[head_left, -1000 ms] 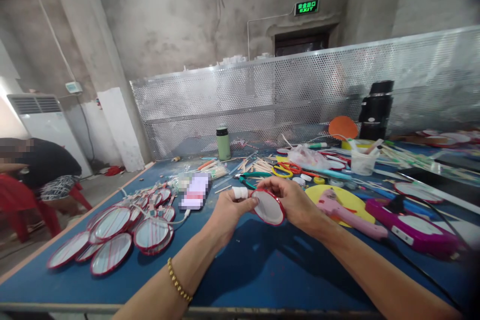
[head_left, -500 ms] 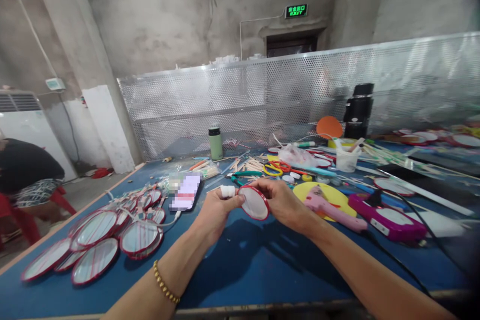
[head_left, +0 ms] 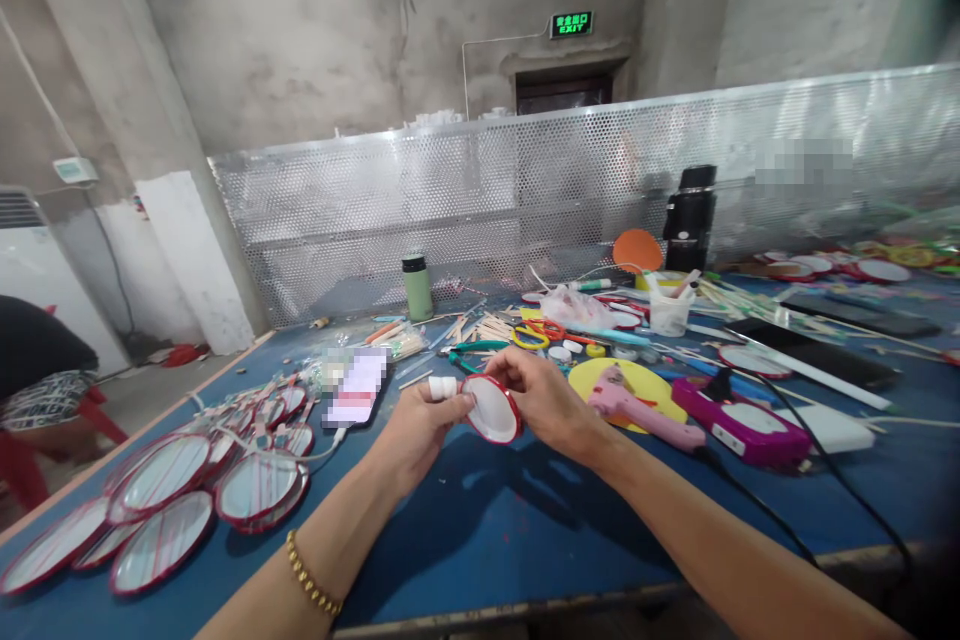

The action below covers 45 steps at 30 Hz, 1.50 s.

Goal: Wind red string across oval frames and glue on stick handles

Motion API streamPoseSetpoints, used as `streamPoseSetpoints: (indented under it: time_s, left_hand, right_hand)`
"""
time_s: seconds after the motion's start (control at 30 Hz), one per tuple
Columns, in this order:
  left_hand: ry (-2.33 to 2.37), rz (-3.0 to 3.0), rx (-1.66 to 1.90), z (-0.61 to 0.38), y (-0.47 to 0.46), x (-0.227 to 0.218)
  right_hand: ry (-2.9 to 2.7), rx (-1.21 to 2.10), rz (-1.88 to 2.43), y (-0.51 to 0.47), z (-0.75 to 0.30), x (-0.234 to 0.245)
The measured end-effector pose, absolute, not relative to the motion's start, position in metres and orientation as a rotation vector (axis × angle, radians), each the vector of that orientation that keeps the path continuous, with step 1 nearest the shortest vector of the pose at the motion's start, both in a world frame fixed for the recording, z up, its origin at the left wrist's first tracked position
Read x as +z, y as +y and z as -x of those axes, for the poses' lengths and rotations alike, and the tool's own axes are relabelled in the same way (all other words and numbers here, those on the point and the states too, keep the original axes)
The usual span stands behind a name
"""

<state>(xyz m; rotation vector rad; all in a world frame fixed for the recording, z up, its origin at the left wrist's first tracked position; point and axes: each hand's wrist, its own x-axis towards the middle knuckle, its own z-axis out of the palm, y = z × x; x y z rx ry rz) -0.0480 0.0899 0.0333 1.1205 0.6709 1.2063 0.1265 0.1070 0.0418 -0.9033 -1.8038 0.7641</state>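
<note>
A small round white disc with a red rim [head_left: 493, 412] is held up above the blue table, tilted toward me. My left hand [head_left: 427, 420] grips its left edge, thumb on the face; one finger is wrapped in white tape. On the opposite edge, my right hand [head_left: 544, 400] pinches the rim, its fingertips partly hidden behind the disc. A pink hot glue gun [head_left: 637, 408] rests on a yellow disc [head_left: 587, 377] to the right of my right hand. Teal-handled pliers [head_left: 472, 354] lie just beyond the hands.
Several larger red-rimmed discs [head_left: 166, 532] are piled at left, near a phone [head_left: 358, 388] on a cable. A magenta device [head_left: 739, 423], a white cup [head_left: 667, 312], a black flask [head_left: 690, 220] and a green bottle [head_left: 417, 288] stand around. A person [head_left: 41, 360] sits at far left.
The view has turned slightly right, so the scene sits further left. Both hands still hold the disc, which now faces me a little more fully.
</note>
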Motion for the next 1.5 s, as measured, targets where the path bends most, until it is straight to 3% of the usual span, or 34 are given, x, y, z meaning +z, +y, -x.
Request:
streamPoseSetpoints:
  time_s: [0.6,0.93,1.17,1.5]
  left_hand:
    - [0.705,-1.219,1.278,0.049,0.089,0.035]
    - [0.621,-1.201,1.137,0.047,0.082,0.036]
    - [0.585,-1.471,0.954,0.052,0.075,0.04]
    - [0.533,-1.337,1.06,0.049,0.076,0.043]
  right_hand:
    - [-1.924,0.818,0.819,0.099,-0.129,0.045]
    - [-1.938,0.486,0.979,0.101,-0.128,0.051]
    - [-1.607,1.014,1.067,0.105,-0.137,0.056]
    - [-1.301,1.505,0.309,0.09,-0.134,0.068]
